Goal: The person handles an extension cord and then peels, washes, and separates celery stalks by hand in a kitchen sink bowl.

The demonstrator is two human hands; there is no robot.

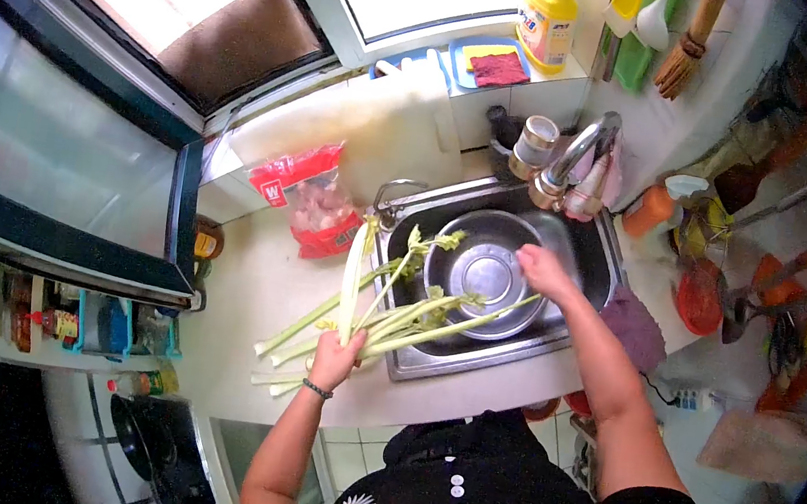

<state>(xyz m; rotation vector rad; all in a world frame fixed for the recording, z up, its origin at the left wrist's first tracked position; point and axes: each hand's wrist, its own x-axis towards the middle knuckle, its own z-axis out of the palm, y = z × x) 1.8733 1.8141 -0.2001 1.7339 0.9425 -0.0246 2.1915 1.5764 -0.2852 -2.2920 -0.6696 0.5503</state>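
Observation:
Long pale green celery stalks (310,319) lie across the counter and reach over the sink's left rim. My left hand (338,357) is wrapped round the base of one upright celery stalk (352,281), beside the others. In the sink (397,364) sits a round metal basin (484,272). Above the basin's right side is my right hand (542,272), its fingers curled together; whatever they hold, if anything, is too small to make out. Some leafy celery ends hang over the basin.
A red and clear bag (317,203) lies behind the celery. The faucet (576,157) rises at the sink's back right, and a purple cloth (633,329) hangs at its right edge. A yellow bottle (548,23) stands on the sill. An open window frame (84,147) juts out at left.

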